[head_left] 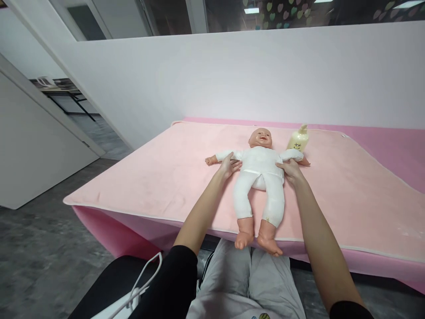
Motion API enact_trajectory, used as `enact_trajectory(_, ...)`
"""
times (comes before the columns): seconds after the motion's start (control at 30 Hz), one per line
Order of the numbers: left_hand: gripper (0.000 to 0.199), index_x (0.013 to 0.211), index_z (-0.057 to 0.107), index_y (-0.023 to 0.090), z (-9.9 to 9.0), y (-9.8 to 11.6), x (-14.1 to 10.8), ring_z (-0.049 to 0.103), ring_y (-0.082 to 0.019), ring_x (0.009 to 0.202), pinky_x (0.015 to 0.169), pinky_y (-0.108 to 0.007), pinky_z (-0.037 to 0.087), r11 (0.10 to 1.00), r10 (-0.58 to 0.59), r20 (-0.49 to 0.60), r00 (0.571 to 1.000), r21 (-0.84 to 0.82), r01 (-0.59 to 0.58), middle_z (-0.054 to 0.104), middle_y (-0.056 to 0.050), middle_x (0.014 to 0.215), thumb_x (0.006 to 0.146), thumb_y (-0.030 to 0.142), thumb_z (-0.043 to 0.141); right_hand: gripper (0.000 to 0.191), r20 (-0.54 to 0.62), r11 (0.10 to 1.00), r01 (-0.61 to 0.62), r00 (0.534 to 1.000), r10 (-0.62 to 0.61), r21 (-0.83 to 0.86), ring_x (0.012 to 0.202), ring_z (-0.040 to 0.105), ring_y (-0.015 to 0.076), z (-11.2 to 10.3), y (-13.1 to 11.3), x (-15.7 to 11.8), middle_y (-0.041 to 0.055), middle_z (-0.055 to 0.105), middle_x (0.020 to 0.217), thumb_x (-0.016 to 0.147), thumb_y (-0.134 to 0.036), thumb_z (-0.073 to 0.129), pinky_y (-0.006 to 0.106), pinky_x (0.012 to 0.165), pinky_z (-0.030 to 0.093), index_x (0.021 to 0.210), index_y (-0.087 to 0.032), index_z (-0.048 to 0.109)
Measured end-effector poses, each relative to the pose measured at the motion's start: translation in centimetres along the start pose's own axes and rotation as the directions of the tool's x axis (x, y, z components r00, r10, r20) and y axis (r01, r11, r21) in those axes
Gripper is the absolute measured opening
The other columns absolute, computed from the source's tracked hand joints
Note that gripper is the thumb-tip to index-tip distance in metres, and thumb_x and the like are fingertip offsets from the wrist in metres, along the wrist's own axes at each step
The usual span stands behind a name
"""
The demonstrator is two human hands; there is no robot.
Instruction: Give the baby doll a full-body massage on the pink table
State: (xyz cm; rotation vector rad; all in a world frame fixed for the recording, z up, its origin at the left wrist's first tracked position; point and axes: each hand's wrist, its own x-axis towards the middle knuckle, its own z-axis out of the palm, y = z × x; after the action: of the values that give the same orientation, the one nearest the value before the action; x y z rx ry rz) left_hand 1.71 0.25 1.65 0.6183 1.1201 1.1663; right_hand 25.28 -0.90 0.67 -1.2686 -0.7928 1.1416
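Note:
A baby doll (260, 160) with a white cloth body and bare plastic head, hands and feet lies on its back, its feet at the table's near edge. My left hand (229, 166) is at the doll's side below its outstretched arm, thumb raised and fingers extended towards the torso. On the other side, my right hand (291, 171) has its fingers against the torso just under the doll's arm. Just beyond that arm stands a pale yellow pump bottle (298, 140) with a drawn face, its lower part partly hidden.
A light pink blanket (159, 173) covers most of the table, over a darker pink cloth (395, 150). A white wall (232, 79) rises behind it. At left are a door (40, 146) and grey floor. A white cable (146, 277) loops by my left sleeve.

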Motion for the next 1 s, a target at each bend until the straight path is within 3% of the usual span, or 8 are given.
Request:
enact_trajectory(0.1, 0.013, 0.094, 0.05, 0.015, 0.3, -0.9, 0.8, 0.06, -0.013, 0.067, 0.072, -0.028, 0.052, 0.959, 0.176, -0.141, 0.974, -0.199, -0.202, 0.057, -0.003, 0.073, 0.088, 0.026, 0.048, 0.039, 0.029, 1.0, -0.022, 0.999, 0.022, -0.004, 0.075, 0.064, 0.0122, -0.1, 0.2, 0.2, 0.0015, 0.064, 0.088, 0.059, 0.001, 0.066, 0.025, 0.069, 0.057, 0.09, -0.017, 0.05)
enact_trajectory(0.2, 0.011, 0.095, 0.046, 0.017, 0.3, -1.2, 1.1, 0.056, -0.009, 0.062, 0.071, -0.027, 0.053, 0.902, 0.292, -0.248, 0.924, -0.248, -0.352, 0.053, 0.002, 0.07, 0.085, 0.017, 0.05, 0.042, 0.03, 1.0, -0.03, 0.999, 0.03, 0.006, 0.074, 0.064, 0.0129, -0.1, 0.3, 0.2, 0.0011, 0.064, 0.087, 0.06, 0.001, 0.064, 0.027, 0.068, 0.057, 0.094, -0.018, 0.048)
enact_trajectory(0.27, 0.013, 0.094, 0.046, 0.018, 0.1, -1.1, 1.0, 0.058, -0.009, 0.067, 0.071, -0.025, 0.052, 0.882, 0.358, -0.304, 0.883, -0.201, -0.426, 0.056, 0.001, 0.076, 0.083, 0.016, 0.052, 0.043, 0.036, 0.999, -0.037, 0.999, 0.037, 0.0, 0.074, 0.064, 0.0132, -0.1, 0.2, 0.2, 0.0004, 0.064, 0.086, 0.06, 0.002, 0.063, 0.027, 0.067, 0.057, 0.095, -0.019, 0.048)
enact_trajectory(0.4, 0.029, 0.102, 0.045, 0.021, -0.2, -1.1, 0.4, 0.06, -0.01, 0.087, 0.079, -0.022, 0.049, 0.803, 0.563, -0.349, 0.749, 0.02, -0.595, 0.06, -0.002, 0.095, 0.077, 0.013, 0.058, 0.042, 0.061, 0.997, -0.065, 0.996, 0.068, -0.041, 0.073, 0.064, 0.0145, -0.3, -0.1, -0.1, -0.0002, 0.063, 0.081, 0.059, 0.003, 0.062, 0.029, 0.067, 0.057, 0.093, -0.018, 0.048)
enact_trajectory(0.6, 0.017, 0.097, 0.048, 0.019, -0.1, -1.5, -0.2, 0.056, -0.014, 0.091, 0.082, -0.025, 0.045, 0.729, 0.678, -0.168, 0.715, 0.271, -0.628, 0.056, -0.004, 0.095, 0.082, 0.02, 0.054, 0.043, 0.11, 0.993, -0.052, 0.992, 0.064, -0.105, 0.079, 0.064, 0.015, -0.6, -0.5, -0.6, 0.0007, 0.064, 0.086, 0.059, -0.001, 0.064, 0.028, 0.07, 0.055, 0.095, -0.019, 0.049)
enact_trajectory(0.77, 0.041, 0.123, 0.046, 0.016, 0.1, -1.9, -0.6, 0.05, -0.019, 0.1, 0.092, -0.032, 0.041, 0.415, 0.763, 0.116, 0.636, 0.667, -0.619, 0.043, -0.009, 0.105, 0.082, 0.017, 0.046, 0.056, -0.065, 0.877, 0.04, 0.995, -0.081, -0.478, 0.092, 0.063, 0.0219, -1.7, -1.2, -2.8, 0.0094, 0.066, 0.101, 0.063, -0.024, 0.074, 0.036, 0.081, 0.053, 0.114, -0.014, 0.051)
enact_trajectory(0.87, 0.058, 0.138, 0.034, 0.013, 0.5, -2.0, -0.8, 0.045, -0.023, 0.109, 0.098, -0.037, 0.037, 0.228, 0.737, 0.282, 0.614, 0.752, -0.619, 0.039, -0.014, 0.115, 0.081, 0.014, 0.043, 0.068, 0.008, 0.783, 0.106, 0.992, -0.129, -0.613, 0.08, 0.066, 0.0222, -3.5, -1.5, -8.4, 0.0084, 0.068, 0.092, 0.074, -0.035, 0.064, 0.039, 0.078, 0.052, 0.134, -0.014, 0.039)
enact_trajectory(1.0, 0.061, 0.141, 0.032, 0.012, 0.8, -2.1, -0.8, 0.042, -0.026, 0.11, 0.099, -0.041, 0.033, 0.055, 0.689, 0.399, 0.605, 0.804, -0.593, 0.043, -0.016, 0.119, 0.08, 0.01, 0.038, 0.059, 0.034, 0.759, 0.209, 0.97, -0.239, -0.616, 0.095, 0.064, 0.0245, -5.0, 0.3, -19.5, 0.0095, 0.067, 0.106, 0.08, -0.052, 0.052, 0.038, 0.082, 0.052, 0.13, -0.02, 0.048)
